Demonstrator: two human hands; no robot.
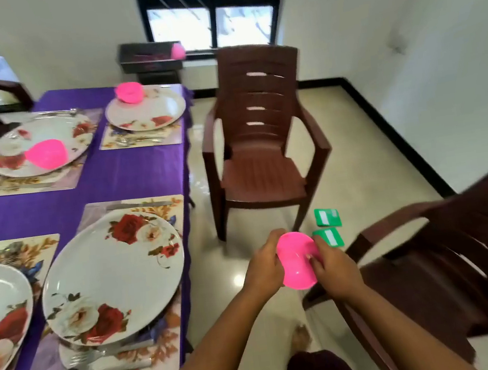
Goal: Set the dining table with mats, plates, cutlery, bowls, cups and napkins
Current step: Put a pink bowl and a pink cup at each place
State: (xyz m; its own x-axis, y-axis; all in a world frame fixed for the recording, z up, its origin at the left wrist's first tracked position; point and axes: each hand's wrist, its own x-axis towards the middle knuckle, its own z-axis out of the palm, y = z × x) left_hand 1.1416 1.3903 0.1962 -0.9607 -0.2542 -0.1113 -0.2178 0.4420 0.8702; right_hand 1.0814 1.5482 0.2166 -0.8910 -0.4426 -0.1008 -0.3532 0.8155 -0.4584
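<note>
Both hands hold one glossy pink plastic bowl (297,260) above the floor beside the purple-clothed dining table (118,182): the left hand (264,267) grips its left side, the right hand (332,267) pinches its right rim. Four floral white plates sit on four floral mats; the nearest plate (109,277) is bare, with a fork and spoon blurred below it. Another is cut off at left. Two farther plates each carry one pink bowl (46,154) (129,92). Two brown plastic chairs (258,139) stand right, with two green cards (327,216) on the floor.
</note>
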